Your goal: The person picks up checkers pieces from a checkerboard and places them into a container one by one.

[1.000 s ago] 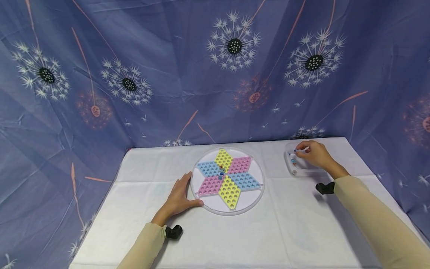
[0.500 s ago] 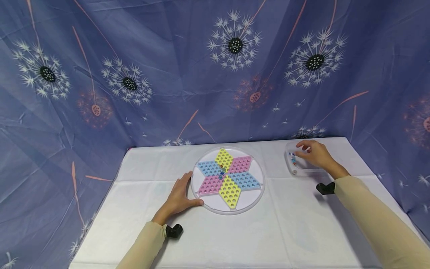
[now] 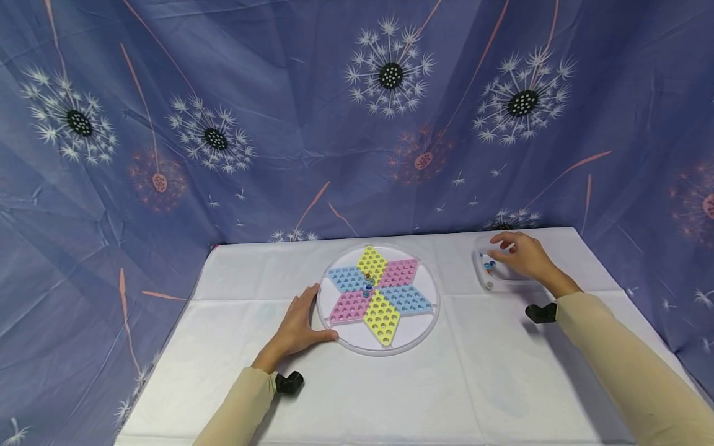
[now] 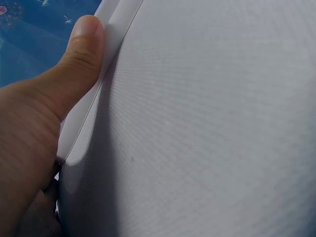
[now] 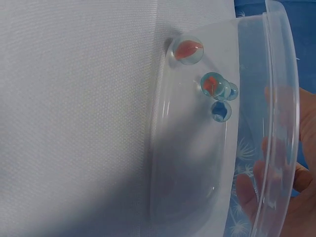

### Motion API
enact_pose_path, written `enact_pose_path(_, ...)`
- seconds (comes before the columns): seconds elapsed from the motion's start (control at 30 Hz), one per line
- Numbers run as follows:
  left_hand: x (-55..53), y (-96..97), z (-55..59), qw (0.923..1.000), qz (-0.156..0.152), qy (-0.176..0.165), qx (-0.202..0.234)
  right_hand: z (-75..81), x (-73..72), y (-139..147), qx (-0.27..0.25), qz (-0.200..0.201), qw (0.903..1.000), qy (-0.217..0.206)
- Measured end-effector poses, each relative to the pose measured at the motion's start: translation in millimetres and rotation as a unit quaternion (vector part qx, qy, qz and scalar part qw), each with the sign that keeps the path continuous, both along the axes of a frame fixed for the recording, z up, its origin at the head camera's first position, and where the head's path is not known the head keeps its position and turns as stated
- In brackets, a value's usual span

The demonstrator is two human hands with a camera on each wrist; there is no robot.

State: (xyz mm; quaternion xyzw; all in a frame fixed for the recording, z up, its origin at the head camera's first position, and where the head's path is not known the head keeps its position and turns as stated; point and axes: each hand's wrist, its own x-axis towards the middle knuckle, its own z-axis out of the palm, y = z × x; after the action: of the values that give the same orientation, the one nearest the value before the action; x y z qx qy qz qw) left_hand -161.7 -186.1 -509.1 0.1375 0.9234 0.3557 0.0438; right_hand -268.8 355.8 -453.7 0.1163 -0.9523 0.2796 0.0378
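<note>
Head view high, facing forward-down over table [image 3: 424,396]; wrist views close; head, right wrist share tub [image 5: 282,59].

The bench [image 3: 390,396] stood wholly covered by a white cloth [image 3: 234,322], which had fold creases running lengthwise and crosswise. Directly on it, toward the back edge and a little left of the middle, lay a round white game board [image 3: 354,337] with a raised rim. Well apart from the board, near the back right corner, sat a clear plastic box [image 3: 510,284], its base flat on the cloth.
</note>
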Motion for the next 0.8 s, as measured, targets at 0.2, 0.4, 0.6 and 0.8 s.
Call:
enact_pose_path(0.2,-0.5,0.8,0.6,1.0,-0.001,-0.002,-0.004,3.4,1.6,-1,0.012,0.006,0.9998,0.012)
enact_pose_path(0.4,-0.3,0.4,0.3,1.0,0.001,-0.003,-0.004,13.5,2.3,-2,0.02,0.018,0.9994,0.025)
enact_pose_path(0.6,-1.5,-0.1,-0.7,1.0,-0.003,0.003,-0.004,26.5,3.0,-6,0.013,0.031,0.9994,0.009)
enact_pose_path(0.8,-1.5,0.0,-1.8,1.0,-0.004,0.004,-0.002,33.9,1.7,-7,0.009,0.049,0.9984,0.025)
